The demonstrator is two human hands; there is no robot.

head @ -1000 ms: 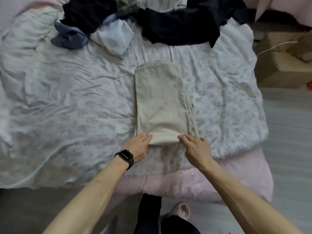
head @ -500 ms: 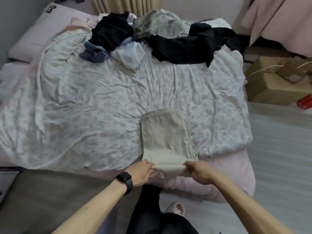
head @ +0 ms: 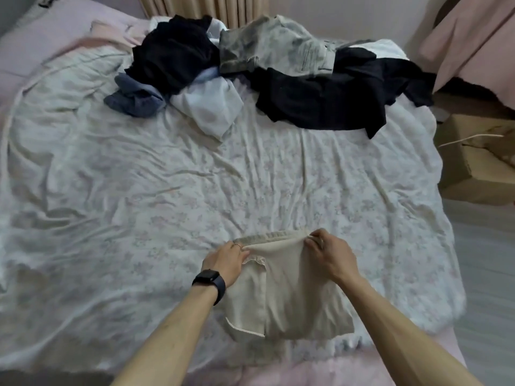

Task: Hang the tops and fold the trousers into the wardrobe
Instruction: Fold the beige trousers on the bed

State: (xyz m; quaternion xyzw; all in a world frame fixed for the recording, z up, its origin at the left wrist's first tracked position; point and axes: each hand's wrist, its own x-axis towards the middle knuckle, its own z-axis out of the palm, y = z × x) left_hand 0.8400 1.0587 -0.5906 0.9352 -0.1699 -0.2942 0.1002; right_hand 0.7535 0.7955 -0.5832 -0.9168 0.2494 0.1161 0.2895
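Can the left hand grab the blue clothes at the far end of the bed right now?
Probably not yet. The left hand pinches the cream trousers near this edge, and the blue clothes lie far across the sheet. Nothing blocks the way, though.

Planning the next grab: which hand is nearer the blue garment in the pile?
Left. The left hand grips the trousers' left corner, below-right of the blue garment; the right hand grips the opposite corner, farther right.
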